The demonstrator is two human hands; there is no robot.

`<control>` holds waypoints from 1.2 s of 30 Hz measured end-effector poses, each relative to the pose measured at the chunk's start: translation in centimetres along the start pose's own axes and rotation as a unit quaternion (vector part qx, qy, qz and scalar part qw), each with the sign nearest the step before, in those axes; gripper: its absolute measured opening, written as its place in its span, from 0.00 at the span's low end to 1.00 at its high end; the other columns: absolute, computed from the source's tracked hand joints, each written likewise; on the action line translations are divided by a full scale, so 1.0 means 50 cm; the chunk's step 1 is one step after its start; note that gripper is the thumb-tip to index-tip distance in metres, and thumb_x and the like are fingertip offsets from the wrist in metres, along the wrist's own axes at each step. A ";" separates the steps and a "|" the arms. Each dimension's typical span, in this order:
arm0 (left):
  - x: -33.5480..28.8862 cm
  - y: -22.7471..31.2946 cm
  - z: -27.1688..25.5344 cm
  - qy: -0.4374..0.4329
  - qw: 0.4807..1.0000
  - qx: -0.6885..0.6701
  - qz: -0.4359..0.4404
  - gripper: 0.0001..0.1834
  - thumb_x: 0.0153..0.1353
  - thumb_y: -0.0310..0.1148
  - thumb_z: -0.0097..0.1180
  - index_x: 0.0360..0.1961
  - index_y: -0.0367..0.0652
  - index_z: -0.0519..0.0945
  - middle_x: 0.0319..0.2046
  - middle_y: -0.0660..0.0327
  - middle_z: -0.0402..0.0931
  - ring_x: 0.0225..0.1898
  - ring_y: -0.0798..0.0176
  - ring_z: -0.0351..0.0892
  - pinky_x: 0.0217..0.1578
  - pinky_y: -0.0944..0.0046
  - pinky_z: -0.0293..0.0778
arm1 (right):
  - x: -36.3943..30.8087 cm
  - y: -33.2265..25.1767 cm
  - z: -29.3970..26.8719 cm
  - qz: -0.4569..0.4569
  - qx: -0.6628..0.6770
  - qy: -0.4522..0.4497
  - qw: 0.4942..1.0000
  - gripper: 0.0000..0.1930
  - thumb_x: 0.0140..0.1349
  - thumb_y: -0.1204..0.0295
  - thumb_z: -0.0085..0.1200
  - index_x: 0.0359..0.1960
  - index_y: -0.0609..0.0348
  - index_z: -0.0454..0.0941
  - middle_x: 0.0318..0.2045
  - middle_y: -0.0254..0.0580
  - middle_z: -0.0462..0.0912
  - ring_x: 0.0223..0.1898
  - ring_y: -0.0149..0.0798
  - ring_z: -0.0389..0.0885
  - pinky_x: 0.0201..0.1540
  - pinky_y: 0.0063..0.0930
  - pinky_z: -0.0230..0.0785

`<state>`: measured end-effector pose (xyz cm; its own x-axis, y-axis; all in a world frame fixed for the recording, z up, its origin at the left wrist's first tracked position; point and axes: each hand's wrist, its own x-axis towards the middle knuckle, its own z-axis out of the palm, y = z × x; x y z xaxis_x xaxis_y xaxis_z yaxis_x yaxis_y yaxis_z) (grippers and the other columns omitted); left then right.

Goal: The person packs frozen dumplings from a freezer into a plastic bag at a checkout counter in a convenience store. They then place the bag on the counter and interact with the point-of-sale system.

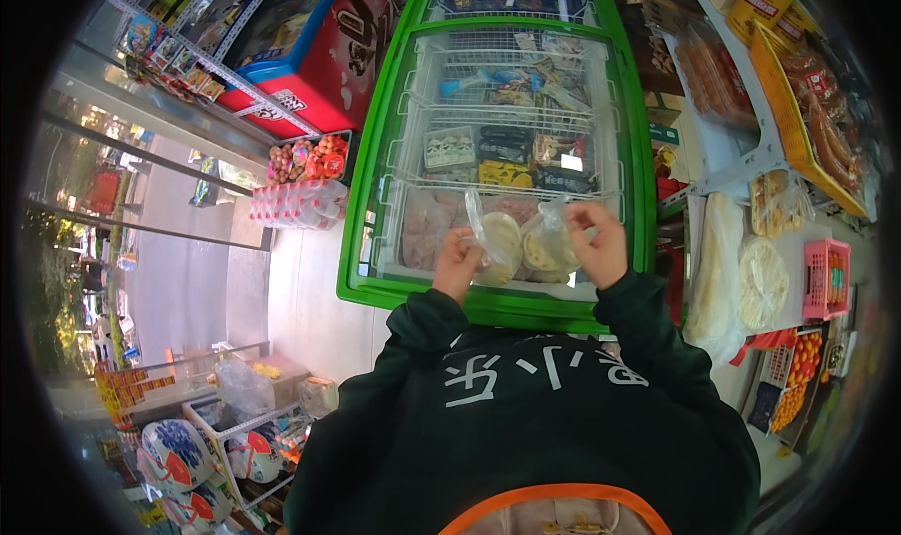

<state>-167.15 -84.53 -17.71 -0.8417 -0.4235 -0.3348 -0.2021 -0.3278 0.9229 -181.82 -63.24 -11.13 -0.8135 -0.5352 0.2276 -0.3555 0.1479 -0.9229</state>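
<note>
My left hand (457,260) is closed on the edge of a clear plastic bag (499,246) with pale, round, flat food in it. Beside it, a second clear plastic bag (548,248) holds pale yellowish pieces whose kind I cannot make out. The fingers of my right hand (599,244) pinch the upper side of that second bag. Both bags are over the near end of a green-framed chest freezer (413,289). Behind and beside them, pinkish frozen food in clear bags (425,232) fills the near compartment.
Wire baskets in the freezer hold black and yellow packets (505,173) and a white tray (450,148). To the left stand shrink-wrapped bottles (298,204) and a red chest freezer (324,61). At the right are a yellow tray (798,113), bagged flat food (763,282) and a pink basket (826,279).
</note>
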 end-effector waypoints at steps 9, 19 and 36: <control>0.019 0.015 -0.037 -0.105 0.988 0.088 0.073 0.12 0.56 0.23 0.57 0.42 0.42 0.73 0.28 0.67 0.76 0.23 0.79 0.67 0.25 0.76 0.63 | 0.013 -0.019 0.193 -0.115 -0.141 -0.131 0.975 0.09 0.54 0.74 0.56 0.37 0.56 0.79 0.34 0.47 0.78 0.34 0.53 0.77 0.35 0.39 0.71; 0.034 0.045 -0.064 -0.185 0.976 0.097 0.066 0.07 0.64 0.28 0.53 0.43 0.44 0.73 0.33 0.69 0.73 0.27 0.80 0.69 0.28 0.77 0.64 | 0.018 0.008 0.255 0.073 0.033 0.003 0.997 0.03 0.54 0.81 0.57 0.31 0.63 0.79 0.28 0.36 0.76 0.27 0.28 0.74 0.30 0.22 0.66; 0.015 0.069 -0.140 -0.415 0.899 0.100 0.096 0.14 0.55 0.18 0.49 0.13 0.40 0.74 0.44 0.59 0.70 0.47 0.61 0.71 0.46 0.68 0.65 | 0.058 0.064 0.184 0.368 0.334 0.103 0.862 0.06 0.63 0.76 0.46 0.38 0.59 0.76 0.30 0.36 0.79 0.29 0.32 0.78 0.31 0.24 0.73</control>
<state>-164.98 -91.88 -16.09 -0.9374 0.3480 0.0161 -0.0287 -0.1233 0.9920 -181.08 -71.98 -16.27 -0.7947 -0.3323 -0.5079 0.5792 -0.1648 -0.7984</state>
